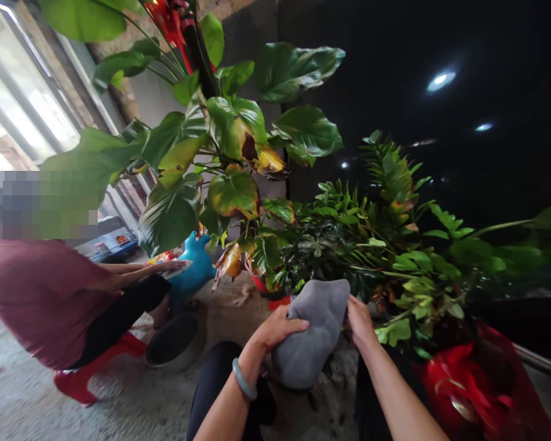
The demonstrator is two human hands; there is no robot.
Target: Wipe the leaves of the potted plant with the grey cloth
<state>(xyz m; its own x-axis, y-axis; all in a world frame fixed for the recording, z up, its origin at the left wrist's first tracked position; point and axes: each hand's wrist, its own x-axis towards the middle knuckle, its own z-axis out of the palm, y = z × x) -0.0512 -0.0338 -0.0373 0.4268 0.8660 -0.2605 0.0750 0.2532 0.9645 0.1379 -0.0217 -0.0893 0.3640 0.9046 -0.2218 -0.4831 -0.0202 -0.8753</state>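
A soft grey piece with a rounded outline, like a padded cloth or cushion (pixel 316 343), is held up between my knees. My left hand (pixel 281 327) grips its left side, with the thumb lying over the top face and the other fingers out of sight beneath. At the upper right edge, my right hand (pixel 360 320) pinches the rim; part of its fingers is hidden behind the piece. A greenish bangle (pixel 244 380) circles my left wrist.
Leafy potted plants (pixel 312 233) stand close in front. To the left, a person (pixel 50 300) on a red stool (pixel 114 355) rests a hand on a blue object (pixel 195 263). A dark basin (pixel 173 343) is on the floor. Red wrapping (pixel 463 392) lies at right.
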